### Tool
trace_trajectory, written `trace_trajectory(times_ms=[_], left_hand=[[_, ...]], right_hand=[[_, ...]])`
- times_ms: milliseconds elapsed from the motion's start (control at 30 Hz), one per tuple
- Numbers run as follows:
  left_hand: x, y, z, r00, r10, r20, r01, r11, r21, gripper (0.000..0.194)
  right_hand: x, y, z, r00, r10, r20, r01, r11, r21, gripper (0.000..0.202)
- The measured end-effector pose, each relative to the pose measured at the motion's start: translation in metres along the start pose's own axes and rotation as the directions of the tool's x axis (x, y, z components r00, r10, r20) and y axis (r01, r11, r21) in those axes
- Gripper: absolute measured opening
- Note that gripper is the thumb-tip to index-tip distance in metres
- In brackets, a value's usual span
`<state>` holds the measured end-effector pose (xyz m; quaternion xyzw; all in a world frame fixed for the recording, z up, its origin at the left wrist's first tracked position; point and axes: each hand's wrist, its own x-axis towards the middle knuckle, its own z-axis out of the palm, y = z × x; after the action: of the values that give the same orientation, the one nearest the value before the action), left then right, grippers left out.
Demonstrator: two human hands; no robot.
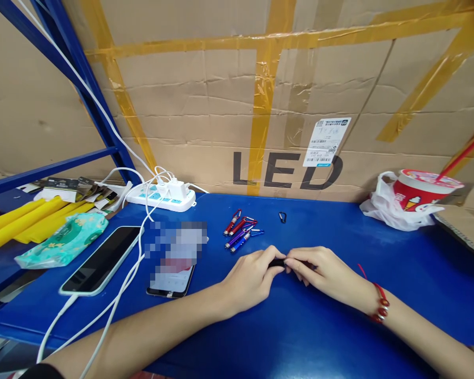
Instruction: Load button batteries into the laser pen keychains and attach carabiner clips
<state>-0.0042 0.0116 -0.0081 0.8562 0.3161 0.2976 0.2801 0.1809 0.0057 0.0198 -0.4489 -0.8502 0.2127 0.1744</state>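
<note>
My left hand (256, 276) pinches a slim black tube (277, 262), apparently a mini flashlight, mostly hidden by the fingers. The fingertips of my right hand (314, 266) close on its right end, so both hands meet just above the blue table. Beyond my left hand lie several keychain flashlights with carabiner clips: red ones (237, 225), a purple one (236, 238) and a blue one (240, 243). A loose black carabiner (283, 217) rests on the table behind the hands. A red beaded bracelet (381, 305) circles my right wrist.
Left of my hands lie a lit phone (177, 263), a dark-screened phone (102, 260) and white cables (122, 295). Farther back are a power strip (161, 197) and a tissue pack (65, 239). A red cup (422, 192) in a plastic bag stands right. A cardboard box (205, 116) walls the back.
</note>
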Motion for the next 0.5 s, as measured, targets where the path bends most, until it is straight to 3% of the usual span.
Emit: trace_trajectory(times_ms=[500], left_hand=[[-0.0003,0.0017,-0.0009,1.000,0.008,-0.008,-0.008,0.999,0.053,0.015]], right_hand=[[-0.0002,0.0050,-0.0010,0.995,-0.102,0.018,0.103,0.985,-0.135,0.043]])
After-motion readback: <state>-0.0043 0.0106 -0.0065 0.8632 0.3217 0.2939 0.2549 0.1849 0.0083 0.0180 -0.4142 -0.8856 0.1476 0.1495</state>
